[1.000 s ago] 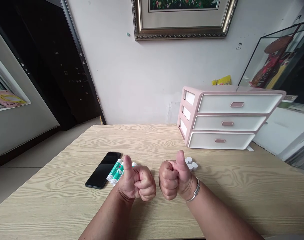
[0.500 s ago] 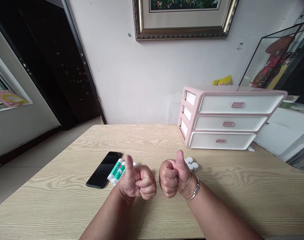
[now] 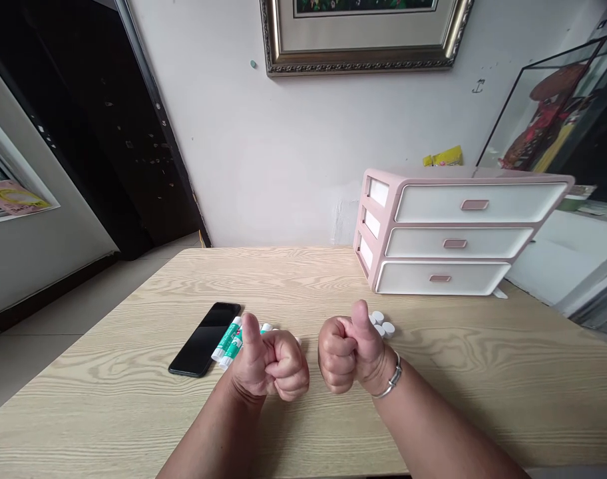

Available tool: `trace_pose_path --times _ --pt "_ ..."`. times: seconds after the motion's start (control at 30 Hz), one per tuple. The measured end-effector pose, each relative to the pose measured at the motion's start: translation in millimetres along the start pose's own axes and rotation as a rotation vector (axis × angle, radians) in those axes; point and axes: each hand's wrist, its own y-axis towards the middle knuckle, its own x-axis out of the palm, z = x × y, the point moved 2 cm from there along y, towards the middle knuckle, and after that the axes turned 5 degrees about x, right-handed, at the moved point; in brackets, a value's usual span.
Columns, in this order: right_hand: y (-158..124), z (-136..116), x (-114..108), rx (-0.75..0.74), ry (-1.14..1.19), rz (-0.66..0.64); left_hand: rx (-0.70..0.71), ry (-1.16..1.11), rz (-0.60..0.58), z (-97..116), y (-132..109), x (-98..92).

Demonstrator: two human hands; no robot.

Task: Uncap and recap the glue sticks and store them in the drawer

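Observation:
My left hand (image 3: 269,362) and my right hand (image 3: 345,352) hover over the wooden tabletop (image 3: 108,406), each a closed fist with the thumb up, and neither holds anything. Just beyond my left hand lie several green-and-white glue sticks (image 3: 228,341), partly hidden behind it. A black smartphone (image 3: 203,339) lies face up to their left. Several small white round caps (image 3: 381,324) sit behind my right thumb, which hides part of the group. A silver bangle (image 3: 394,376) circles my right wrist.
A pink-and-white three-drawer plastic organizer (image 3: 448,233) stands at the table's back right, against a white wall. A yellow packet (image 3: 443,157) lies behind it. The table's left edge drops to a tiled floor (image 3: 44,352), near a dark doorway (image 3: 114,153).
The whole view has shifted slightly as my head moved. My left fist sits a little further left, covering less of the glue sticks. Nothing on the table has moved.

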Motion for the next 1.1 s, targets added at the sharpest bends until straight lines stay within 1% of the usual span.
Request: trace_pose_path --times 0.1,0.17,0.23,0.3,0.37,0.4,0.5,0.57,0.6,0.63,0.67,0.73,0.8,0.9,0.97,1.0,1.1 --pt "-1 -1 -2 -0.006 -0.008 0.019 -0.035 0.016 0.031 -2 -1 -1.4" --pt "-1 -1 -3 0.008 -0.015 0.037 -0.044 0.02 0.077 -2 -2 -4.4" --pt "0 -3 -2 0.013 -0.025 0.072 -0.036 0.021 0.157 -1 -4 -9.4" --pt "1 -7 -2 -0.005 -0.048 0.157 -0.01 0.042 0.281 0 -4 -15.8" --pt "2 -12 -2 -0.039 -0.091 0.309 0.033 0.122 0.461 4 -3 -21.4" --pt "1 -14 -3 -0.062 -0.121 0.405 0.054 0.203 0.571 6 -2 -23.2" --pt "-5 -22 -9 -0.174 -0.256 0.737 0.062 0.629 0.924 12 -4 -21.2" --pt "-15 -26 -14 -0.264 -0.378 0.957 0.01 0.922 1.086 13 -8 -13.7" --pt "-20 -27 -16 -0.304 -0.442 1.058 -0.035 1.07 1.131 12 -11 -9.0" --pt "-27 -29 -17 -0.338 -0.504 1.152 -0.099 1.241 1.15 10 -13 -4.0" --pt "-34 -31 -18 -0.367 -0.566 1.241 -0.176 1.415 1.143 7 -16 0.8" --pt "-50 -34 -16 -0.417 -0.704 1.407 -0.363 1.764 1.072 0 -21 9.4" --pt "-67 -38 -9 -0.445 -0.863 1.554 -0.518 1.96 0.967 -9 -25 15.1" --pt "-90 -40 5 -0.419 -1.102 1.735 -0.655 2.111 0.871 -18 -26 19.7" --pt "-102 -38 13 -0.325 -1.244 1.797 -0.7 2.157 0.836 -22 -25 20.3" --pt "-106 -36 16 -0.252 -1.31 1.808 -0.712 2.169 0.824 -24 -24 19.9" --pt "-112 -24 22 0.056 -1.487 1.788 -0.731 2.183 0.819 -28 -23 16.8"
